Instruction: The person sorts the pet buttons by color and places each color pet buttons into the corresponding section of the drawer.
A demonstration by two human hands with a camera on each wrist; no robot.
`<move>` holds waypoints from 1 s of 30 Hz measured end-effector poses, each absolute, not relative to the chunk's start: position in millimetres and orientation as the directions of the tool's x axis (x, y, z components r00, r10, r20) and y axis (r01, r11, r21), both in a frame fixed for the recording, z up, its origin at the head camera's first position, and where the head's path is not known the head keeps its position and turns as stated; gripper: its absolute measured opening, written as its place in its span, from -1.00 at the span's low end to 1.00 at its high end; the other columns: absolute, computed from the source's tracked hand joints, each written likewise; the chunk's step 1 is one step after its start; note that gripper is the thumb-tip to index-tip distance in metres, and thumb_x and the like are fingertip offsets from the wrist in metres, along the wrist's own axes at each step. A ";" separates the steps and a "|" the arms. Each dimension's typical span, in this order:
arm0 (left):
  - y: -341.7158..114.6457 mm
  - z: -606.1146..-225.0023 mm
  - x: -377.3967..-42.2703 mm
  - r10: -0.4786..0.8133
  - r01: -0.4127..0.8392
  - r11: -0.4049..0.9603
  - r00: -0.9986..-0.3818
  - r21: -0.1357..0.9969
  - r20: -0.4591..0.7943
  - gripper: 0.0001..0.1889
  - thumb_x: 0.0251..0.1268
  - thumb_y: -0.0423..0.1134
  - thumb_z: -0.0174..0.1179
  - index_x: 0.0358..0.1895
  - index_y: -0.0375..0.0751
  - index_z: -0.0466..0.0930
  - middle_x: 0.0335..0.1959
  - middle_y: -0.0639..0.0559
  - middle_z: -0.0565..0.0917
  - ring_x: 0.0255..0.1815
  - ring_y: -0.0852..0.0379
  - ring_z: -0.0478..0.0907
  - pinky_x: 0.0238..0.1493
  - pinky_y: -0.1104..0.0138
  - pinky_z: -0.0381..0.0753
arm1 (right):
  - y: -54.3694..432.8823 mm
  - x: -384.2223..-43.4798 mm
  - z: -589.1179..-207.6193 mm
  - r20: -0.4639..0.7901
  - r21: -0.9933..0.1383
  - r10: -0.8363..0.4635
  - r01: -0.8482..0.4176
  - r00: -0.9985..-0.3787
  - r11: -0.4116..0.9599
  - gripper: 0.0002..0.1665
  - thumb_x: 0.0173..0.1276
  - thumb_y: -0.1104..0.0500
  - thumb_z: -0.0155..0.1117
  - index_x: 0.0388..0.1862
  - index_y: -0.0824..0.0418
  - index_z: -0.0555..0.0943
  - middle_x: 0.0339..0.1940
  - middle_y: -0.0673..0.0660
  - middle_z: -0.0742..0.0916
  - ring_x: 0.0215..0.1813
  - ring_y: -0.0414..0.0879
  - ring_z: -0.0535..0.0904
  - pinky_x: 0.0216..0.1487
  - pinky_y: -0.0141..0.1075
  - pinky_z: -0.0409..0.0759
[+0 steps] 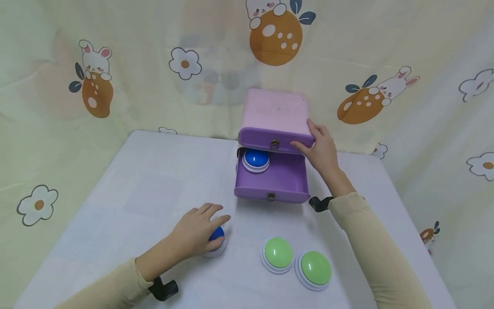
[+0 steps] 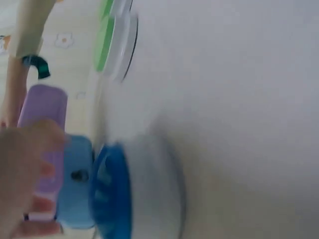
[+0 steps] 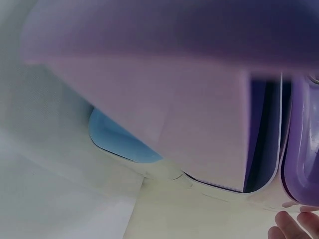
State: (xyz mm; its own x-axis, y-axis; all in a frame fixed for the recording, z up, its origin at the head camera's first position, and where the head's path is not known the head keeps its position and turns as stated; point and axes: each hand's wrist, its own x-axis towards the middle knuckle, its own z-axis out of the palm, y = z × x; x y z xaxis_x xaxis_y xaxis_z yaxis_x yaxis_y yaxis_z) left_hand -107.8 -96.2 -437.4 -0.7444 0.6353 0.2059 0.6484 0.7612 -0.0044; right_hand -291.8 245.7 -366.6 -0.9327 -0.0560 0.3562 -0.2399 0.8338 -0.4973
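Loosely, the left hand (image 1: 194, 234) arches over a blue button (image 1: 217, 233), fingers (image 1: 221, 221) parted; the right hand (image 1: 322, 151), splayed, touches a cabinet (image 1: 275, 111).

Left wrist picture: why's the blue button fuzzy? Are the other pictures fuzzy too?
Left wrist view: the blue button and left hand are blurred, maybe from moving or being close; head view: green buttons look clearer, with pale glints; right wrist view: the open drawer is soft-edged.
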 end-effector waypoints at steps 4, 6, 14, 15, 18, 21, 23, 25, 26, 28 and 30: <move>-94.5 -446.9 -93.5 0.600 0.602 0.799 -0.797 0.006 0.073 -0.37 0.08 0.23 0.24 0.26 0.16 0.44 0.24 -0.07 0.45 0.22 -0.03 0.41 -0.15 0.07 0.64 | 246.1 -291.8 -365.0 0.357 -0.497 -0.055 -0.239 -0.933 0.834 0.09 0.11 -0.29 0.33 0.51 0.03 0.10 0.29 0.32 0.43 0.28 0.23 0.39 0.29 0.08 0.38; -93.0 -449.4 -89.5 0.582 0.583 0.813 -0.813 0.005 0.020 -0.33 0.05 0.20 0.28 0.28 0.17 0.40 0.23 -0.10 0.45 0.19 -0.06 0.42 -0.20 0.08 0.66 | 246.4 -291.0 -364.6 0.358 -0.497 -0.053 -0.238 -0.932 0.834 0.09 0.11 -0.29 0.34 0.51 0.04 0.10 0.28 0.32 0.43 0.28 0.23 0.39 0.29 0.08 0.39; -87.4 -453.8 -83.3 0.552 0.547 0.833 -0.832 0.090 -0.052 -0.43 0.04 0.00 0.37 0.20 0.16 0.49 0.17 -0.19 0.43 0.13 -0.13 0.40 -0.31 0.05 0.70 | 246.5 -289.4 -365.2 0.351 -0.485 -0.054 -0.231 -0.935 0.843 0.08 0.11 -0.27 0.35 0.51 0.04 0.11 0.26 0.32 0.44 0.25 0.23 0.41 0.26 0.08 0.41; -86.7 -453.1 -83.3 0.542 0.535 0.838 -0.838 0.106 -0.065 -0.45 0.05 -0.01 0.37 0.18 0.16 0.49 0.18 -0.19 0.42 0.15 -0.14 0.39 -0.29 0.02 0.69 | 246.0 -289.2 -364.7 0.352 -0.485 -0.055 -0.232 -0.934 0.843 0.08 0.11 -0.27 0.35 0.51 0.03 0.11 0.26 0.33 0.44 0.24 0.23 0.41 0.26 0.09 0.41; -84.8 -451.9 -83.7 0.520 0.503 0.851 -0.849 0.151 -0.098 -0.46 0.02 -0.05 0.39 0.15 0.14 0.51 0.19 -0.21 0.41 0.17 -0.18 0.37 -0.26 -0.04 0.68 | 244.7 -288.4 -363.9 0.350 -0.488 -0.057 -0.233 -0.935 0.841 0.07 0.12 -0.26 0.36 0.51 0.04 0.12 0.26 0.33 0.45 0.24 0.23 0.41 0.26 0.09 0.41; -83.0 -450.5 -83.7 0.507 0.487 0.858 -0.853 0.160 -0.121 -0.45 0.00 -0.06 0.41 0.15 0.12 0.51 0.19 -0.23 0.41 0.17 -0.19 0.36 -0.25 -0.03 0.68 | 244.0 -287.5 -362.8 0.340 -0.496 -0.056 -0.230 -0.939 0.838 0.07 0.12 -0.26 0.36 0.51 0.03 0.12 0.26 0.33 0.44 0.25 0.23 0.41 0.26 0.09 0.40; -82.0 -450.0 -83.9 0.504 0.484 0.861 -0.854 0.156 -0.131 -0.45 -0.01 -0.06 0.42 0.14 0.12 0.50 0.17 -0.23 0.42 0.15 -0.19 0.37 -0.25 -0.01 0.68 | 244.0 -287.3 -362.3 0.336 -0.498 -0.055 -0.227 -0.940 0.837 0.07 0.11 -0.26 0.35 0.51 0.02 0.11 0.27 0.33 0.44 0.25 0.23 0.41 0.27 0.09 0.40; -81.1 -448.9 -84.3 0.503 0.483 0.862 -0.853 0.151 -0.142 -0.44 -0.02 -0.06 0.43 0.14 0.12 0.51 0.14 -0.21 0.43 0.12 -0.17 0.38 -0.26 0.01 0.69 | 244.4 -287.4 -362.2 0.334 -0.499 -0.054 -0.225 -0.941 0.837 0.07 0.11 -0.27 0.35 0.51 0.02 0.11 0.27 0.33 0.44 0.26 0.24 0.40 0.27 0.10 0.39; -80.8 -448.3 -84.8 0.503 0.483 0.863 -0.851 0.148 -0.150 -0.44 -0.02 -0.05 0.43 0.13 0.12 0.51 0.13 -0.21 0.43 0.11 -0.17 0.39 -0.26 0.02 0.69 | 244.6 -287.4 -362.1 0.331 -0.500 -0.053 -0.222 -0.942 0.837 0.08 0.11 -0.27 0.35 0.51 0.01 0.10 0.27 0.32 0.44 0.27 0.24 0.40 0.28 0.10 0.39; -80.4 -446.0 -85.7 0.509 0.490 0.860 -0.845 0.144 -0.163 -0.44 -0.04 -0.05 0.44 0.13 0.12 0.52 0.11 -0.20 0.44 0.08 -0.15 0.39 -0.27 0.03 0.69 | 245.1 -287.5 -362.3 0.326 -0.502 -0.049 -0.217 -0.944 0.837 0.08 0.12 -0.27 0.35 0.52 0.00 0.10 0.28 0.32 0.43 0.28 0.24 0.39 0.28 0.10 0.38; -80.1 -442.5 -86.6 0.525 0.506 0.851 -0.835 0.143 -0.167 -0.44 -0.05 -0.05 0.45 0.11 0.12 0.53 0.09 -0.19 0.45 0.06 -0.14 0.40 -0.28 0.05 0.69 | 245.5 -287.7 -362.4 0.323 -0.502 -0.046 -0.213 -0.945 0.838 0.08 0.12 -0.27 0.35 0.52 0.00 0.09 0.28 0.32 0.43 0.28 0.24 0.39 0.29 0.10 0.38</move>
